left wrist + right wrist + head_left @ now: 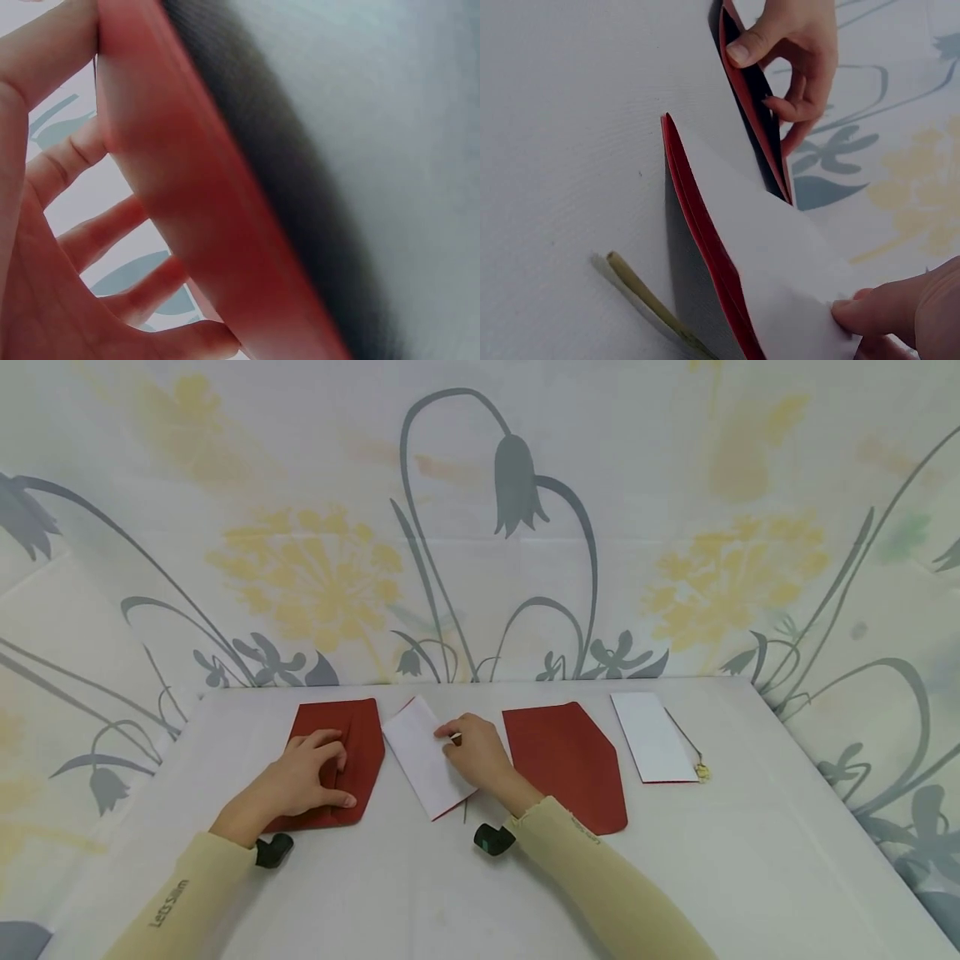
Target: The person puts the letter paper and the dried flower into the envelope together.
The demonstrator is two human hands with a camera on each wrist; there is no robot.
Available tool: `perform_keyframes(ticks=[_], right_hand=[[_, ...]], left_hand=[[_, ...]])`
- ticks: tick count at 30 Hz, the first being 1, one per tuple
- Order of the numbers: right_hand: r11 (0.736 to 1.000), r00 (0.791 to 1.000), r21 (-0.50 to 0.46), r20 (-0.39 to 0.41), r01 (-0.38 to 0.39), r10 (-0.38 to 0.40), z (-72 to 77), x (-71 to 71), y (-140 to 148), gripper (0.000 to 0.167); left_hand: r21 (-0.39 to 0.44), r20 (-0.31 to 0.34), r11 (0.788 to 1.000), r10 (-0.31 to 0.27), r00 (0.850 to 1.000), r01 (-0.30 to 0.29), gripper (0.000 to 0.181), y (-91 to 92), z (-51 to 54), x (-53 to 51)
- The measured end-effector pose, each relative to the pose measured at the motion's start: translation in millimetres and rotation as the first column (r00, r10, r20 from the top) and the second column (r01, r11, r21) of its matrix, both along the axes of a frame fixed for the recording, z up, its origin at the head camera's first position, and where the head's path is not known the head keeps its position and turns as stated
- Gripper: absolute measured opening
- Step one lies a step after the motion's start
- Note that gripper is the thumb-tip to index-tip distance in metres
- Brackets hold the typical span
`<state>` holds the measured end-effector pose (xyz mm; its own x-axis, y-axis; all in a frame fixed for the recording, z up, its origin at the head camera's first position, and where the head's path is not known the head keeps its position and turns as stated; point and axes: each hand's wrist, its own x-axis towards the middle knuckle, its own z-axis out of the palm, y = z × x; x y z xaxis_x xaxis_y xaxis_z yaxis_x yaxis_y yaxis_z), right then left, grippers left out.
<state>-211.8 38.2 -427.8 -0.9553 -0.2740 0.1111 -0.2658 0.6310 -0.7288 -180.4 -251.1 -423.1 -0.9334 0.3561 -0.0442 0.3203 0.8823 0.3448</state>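
Note:
At the left of the head view, my left hand (300, 781) grips a red envelope (367, 739), its thumb at the near side and its fingers bent over the far side. The right wrist view shows this envelope's dark mouth spread apart at the thumb. My right hand (480, 753) pinches the edge of a folded card (414, 739), white outside and red inside, which is tilted up off the table in the right wrist view. A thin green-brown stem (645, 289) lies by the card; its other end is hidden.
Right of my right hand lies a second red envelope (562, 760). Farther right is another white card (654, 739), with a thin-stemmed yellow dried flower (702, 771) along its edge. A white cloth covers the table (420, 893); a flower-patterned curtain (345, 468) hangs behind.

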Motion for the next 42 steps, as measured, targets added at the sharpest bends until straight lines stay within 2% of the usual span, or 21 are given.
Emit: perform_keyframes(ticks=[4, 10, 18, 23, 30, 37, 42], right_hand=[[1.000, 0.999, 0.002, -0.049, 0.017, -0.017, 2.7, 0.2, 3, 0.022], [1.000, 0.996, 0.012, -0.087, -0.014, 0.015, 8.4, 0.2, 10, 0.021], [0.999, 0.999, -0.045, -0.037, -0.023, 0.021, 6.2, -1.5, 16, 0.019], [0.993, 0.998, -0.113, -0.065, -0.015, 0.007, 8.2, -2.2, 18, 0.017], [0.990, 0.998, -0.142, -0.070, -0.015, 0.005, 9.6, -5.2, 16, 0.022], [0.987, 0.998, -0.161, -0.069, -0.002, -0.009, 7.3, -6.7, 6, 0.026], [0.970, 0.998, -0.241, -0.028, 0.045, -0.054, -0.5, -8.0, -10, 0.027]], left_hand=[[0.002, -0.005, 1.000, -0.008, 1.000, 0.008, 0.047, 1.9, 0.0, -0.7], [0.007, -0.008, 1.000, -0.003, 1.000, 0.003, 0.046, 1.9, 1.7, 1.9], [0.003, 0.004, 1.000, -0.010, 1.000, 0.010, 0.045, 1.2, 1.3, 2.8], [0.007, -0.010, 1.000, -0.009, 1.000, 0.010, 0.046, 0.9, 0.4, 1.7], [0.009, -0.010, 1.000, -0.008, 1.000, 0.008, 0.046, 1.0, -1.7, 0.2], [0.003, -0.007, 1.000, -0.013, 1.000, 0.013, 0.046, 2.3, 1.2, 0.7], [0.007, -0.002, 1.000, -0.009, 1.000, 0.009, 0.046, 1.6, 3.0, 3.1]])
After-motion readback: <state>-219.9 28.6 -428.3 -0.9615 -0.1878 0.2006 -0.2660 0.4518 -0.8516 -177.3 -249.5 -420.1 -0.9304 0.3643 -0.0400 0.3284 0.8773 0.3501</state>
